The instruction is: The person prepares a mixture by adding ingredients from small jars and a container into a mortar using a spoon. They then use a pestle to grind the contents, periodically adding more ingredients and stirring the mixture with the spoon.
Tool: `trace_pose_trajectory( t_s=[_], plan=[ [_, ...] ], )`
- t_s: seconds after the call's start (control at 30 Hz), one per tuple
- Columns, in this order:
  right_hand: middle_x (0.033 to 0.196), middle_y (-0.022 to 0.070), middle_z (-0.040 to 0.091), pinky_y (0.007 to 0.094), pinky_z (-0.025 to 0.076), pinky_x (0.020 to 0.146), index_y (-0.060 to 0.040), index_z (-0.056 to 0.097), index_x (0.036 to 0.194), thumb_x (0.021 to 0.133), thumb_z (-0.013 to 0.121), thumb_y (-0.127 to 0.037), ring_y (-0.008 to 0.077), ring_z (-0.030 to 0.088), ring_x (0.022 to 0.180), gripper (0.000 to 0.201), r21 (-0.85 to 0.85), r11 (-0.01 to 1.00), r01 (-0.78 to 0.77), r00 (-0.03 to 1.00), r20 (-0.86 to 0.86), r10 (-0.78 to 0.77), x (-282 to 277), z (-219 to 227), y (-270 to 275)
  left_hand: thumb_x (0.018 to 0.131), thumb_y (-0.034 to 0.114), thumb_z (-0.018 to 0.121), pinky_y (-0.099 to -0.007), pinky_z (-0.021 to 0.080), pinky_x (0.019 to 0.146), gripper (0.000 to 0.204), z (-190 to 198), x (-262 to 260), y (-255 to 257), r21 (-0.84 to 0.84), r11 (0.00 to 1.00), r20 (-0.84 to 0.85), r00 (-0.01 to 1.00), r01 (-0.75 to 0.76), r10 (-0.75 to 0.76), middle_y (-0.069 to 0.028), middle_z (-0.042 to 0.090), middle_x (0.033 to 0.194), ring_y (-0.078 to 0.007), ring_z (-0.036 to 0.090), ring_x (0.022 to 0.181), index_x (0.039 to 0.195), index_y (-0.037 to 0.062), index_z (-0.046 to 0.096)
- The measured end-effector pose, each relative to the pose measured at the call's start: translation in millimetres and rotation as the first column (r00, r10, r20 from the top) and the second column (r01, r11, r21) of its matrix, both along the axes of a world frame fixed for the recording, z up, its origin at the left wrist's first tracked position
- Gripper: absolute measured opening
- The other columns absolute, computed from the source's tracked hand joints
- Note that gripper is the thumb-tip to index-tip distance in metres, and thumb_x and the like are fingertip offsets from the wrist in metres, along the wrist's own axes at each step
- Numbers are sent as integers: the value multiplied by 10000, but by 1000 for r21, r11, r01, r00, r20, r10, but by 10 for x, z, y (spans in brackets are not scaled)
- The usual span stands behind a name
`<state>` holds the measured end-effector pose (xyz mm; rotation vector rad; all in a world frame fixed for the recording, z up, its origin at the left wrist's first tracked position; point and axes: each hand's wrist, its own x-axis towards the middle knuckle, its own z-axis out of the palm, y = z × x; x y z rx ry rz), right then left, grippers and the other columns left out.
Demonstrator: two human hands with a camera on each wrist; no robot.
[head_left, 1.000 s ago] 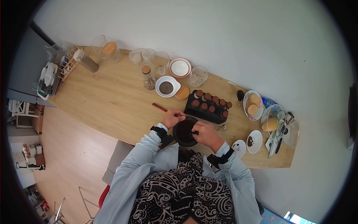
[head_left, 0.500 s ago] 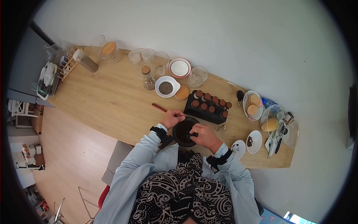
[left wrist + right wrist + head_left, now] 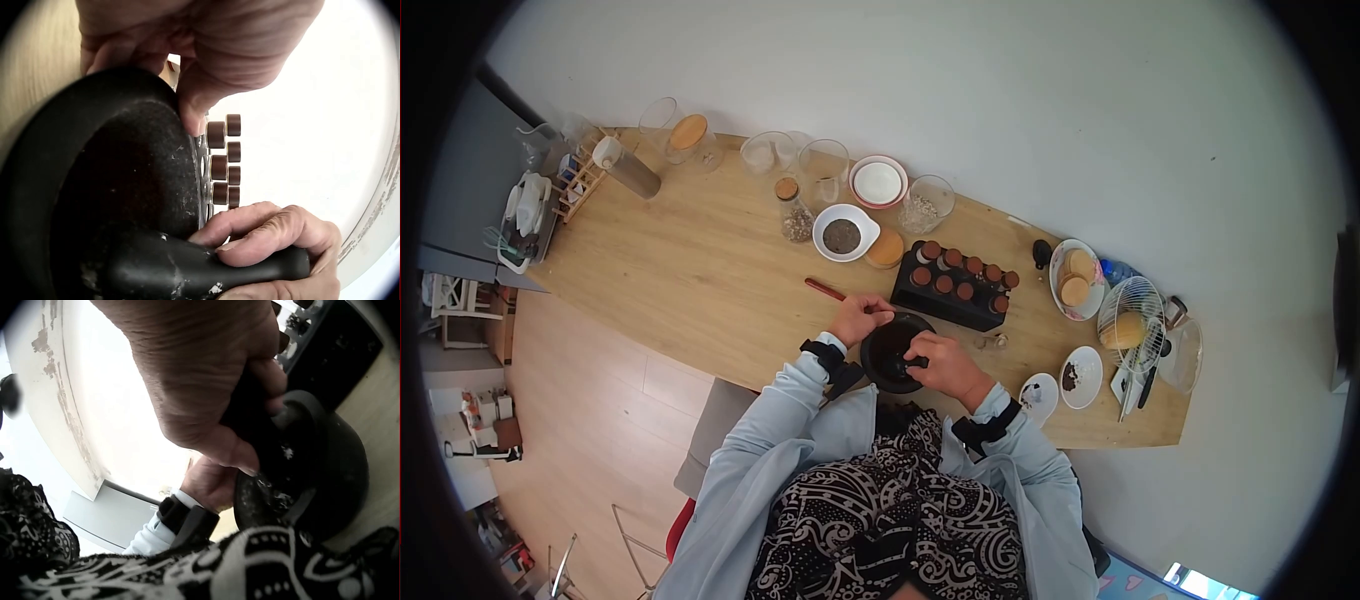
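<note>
A black mortar point(image 3: 878, 372) stands at the table's near edge, close to the body, its dark bowl facing up. My left hand point(image 3: 861, 319) pinches the far left part of its rim, thumb on the inner side and fingers outside. In my right hand point(image 3: 948, 366) is a black pestle point(image 3: 181, 269), gripped round its narrow handle and leaning in from the right. The pestle's thick end lies inside the bowl and has pale chips on its surface. What lies at the bottom of the mortar is too dark to make out.
Just beyond the mortar is a black rack point(image 3: 948, 298) of brown-capped spice jars. A red-handled tool point(image 3: 824, 288) lies left of it. Farther back are a white bowl point(image 3: 841, 233) of dark grains and a corked jar point(image 3: 794, 212). At right sit white dishes point(image 3: 1081, 378) and a wire basket point(image 3: 1133, 322).
My right hand has shifted slightly left and toward the body with the pestle. The left hand keeps its hold on the mortar rim.
</note>
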<state>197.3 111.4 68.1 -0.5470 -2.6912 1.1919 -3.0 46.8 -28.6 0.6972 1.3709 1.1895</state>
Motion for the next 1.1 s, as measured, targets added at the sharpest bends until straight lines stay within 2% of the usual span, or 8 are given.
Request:
trace_pose_trajectory(
  t_s=[0.13, 0.2, 0.43, 0.53, 0.6, 0.7, 0.9, 1.1],
  plan=[
    [897, 98, 606, 421, 506, 686, -69, 626, 845, 654, 708, -80, 322, 621, 753, 208, 205, 977, 63, 988, 122, -90, -46, 121, 18, 822, 45, 692, -227, 453, 631, 100, -30, -8, 1, -21, 1000, -20, 1000, 11, -11, 7, 628, 727, -60, 536, 666, 918, 22, 707],
    [877, 102, 594, 422, 508, 686, -58, 618, 827, 664, 688, -69, 329, 618, 750, 178, 244, 954, 173, 985, -41, -168, -109, 128, -32, 837, 30, 669, -216, 475, 674, 134, -46, -22, -14, -21, 999, -42, 998, 42, -43, -6, 662, 802, -64, 579, 725, 967, 9, 692],
    [883, 105, 598, 416, 506, 698, -54, 618, 820, 665, 677, -82, 335, 621, 757, 167, 148, 987, 57, 988, -154, -34, -115, -16, -104, 840, 20, 659, -213, 476, 702, 127, -32, -34, -14, 17, 998, -36, 998, 52, -51, -3, 660, 815, -60, 575, 748, 961, -3, 689],
    [878, 110, 599, 416, 504, 702, -50, 619, 815, 667, 663, -84, 331, 622, 770, 158, 71, 997, -12, 999, 47, 9, -56, 70, -26, 824, 37, 685, -217, 456, 678, 125, -76, -34, -4, 25, 999, 18, 999, 30, -31, 2, 647, 786, -65, 549, 721, 944, 7, 700],
    [872, 117, 599, 424, 503, 701, -46, 615, 812, 673, 648, -87, 331, 620, 786, 148, 181, 983, 11, 975, 217, -51, -77, 163, -19, 825, 34, 684, -215, 454, 680, 122, -70, -21, -4, 17, 999, 18, 999, 31, -31, 3, 646, 789, -64, 548, 724, 943, 4, 698],
    [877, 101, 596, 423, 506, 667, -67, 627, 846, 670, 679, -83, 324, 620, 762, 184, 336, 934, 120, 977, 127, -171, -121, 63, -56, 827, 28, 682, -212, 452, 680, 115, -52, -39, 0, 9, 1000, 43, 999, 28, -28, 3, 646, 793, -62, 548, 728, 938, 1, 696],
    [851, 115, 585, 433, 504, 691, -51, 610, 821, 671, 655, -95, 328, 616, 793, 163, 165, 985, 47, 995, -97, -31, -162, -81, -115, 829, 24, 681, -211, 454, 673, 113, -77, -29, 0, 8, 1000, 64, 998, 17, -17, 1, 648, 794, -63, 548, 720, 938, -1, 694],
    [871, 103, 586, 423, 506, 691, -68, 618, 842, 643, 679, -90, 330, 614, 778, 209, 121, 993, 6, 993, 114, -19, -51, 16, -19, 833, 21, 670, -214, 469, 693, 121, -17, -33, -6, 27, 999, 17, 1000, 26, -26, -5, 655, 802, -67, 568, 735, 949, -4, 691]
  ],
)
